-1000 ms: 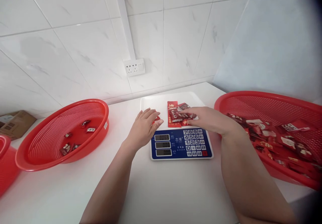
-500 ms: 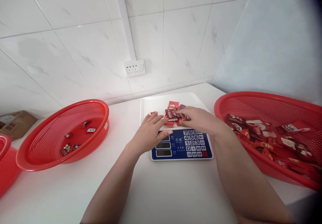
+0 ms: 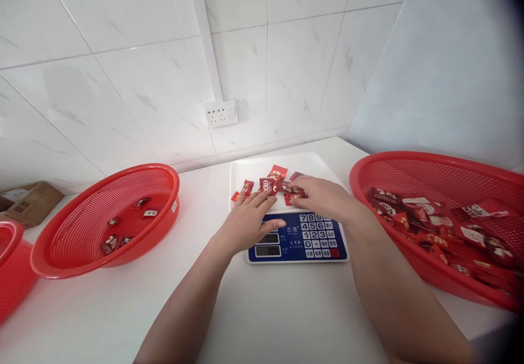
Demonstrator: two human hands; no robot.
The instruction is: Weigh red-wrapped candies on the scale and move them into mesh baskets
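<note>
Small wrapped candies in red and dark red lie spread on the white tray [image 3: 245, 167] of a digital scale [image 3: 303, 238] with a blue keypad panel. My left hand [image 3: 245, 219] is open, fingers spread, its fingertips by a dark red candy [image 3: 268, 185] and its thumb over the panel. Left of those fingers lies a bright red candy [image 3: 247, 187]. My right hand [image 3: 323, 195] has its thumb and fingers bent around a dark red candy [image 3: 295, 194] on the tray's right side. Behind, a red candy [image 3: 279, 172] lies flat.
On the right stands a large red mesh basket [image 3: 442, 162] holding many wrapped candies. A red basket [image 3: 159, 173] at left holds several small candies, and part of another [image 3: 12, 276] shows at the left edge. Behind is a cardboard box [image 3: 35, 203]; a socket [image 3: 221, 114] is on the tiled wall.
The candies on the tray lie further apart, and more of those by my left fingers show. A dark red candy has shifted left, towards my left hand. Both hands stay over the scale.
</note>
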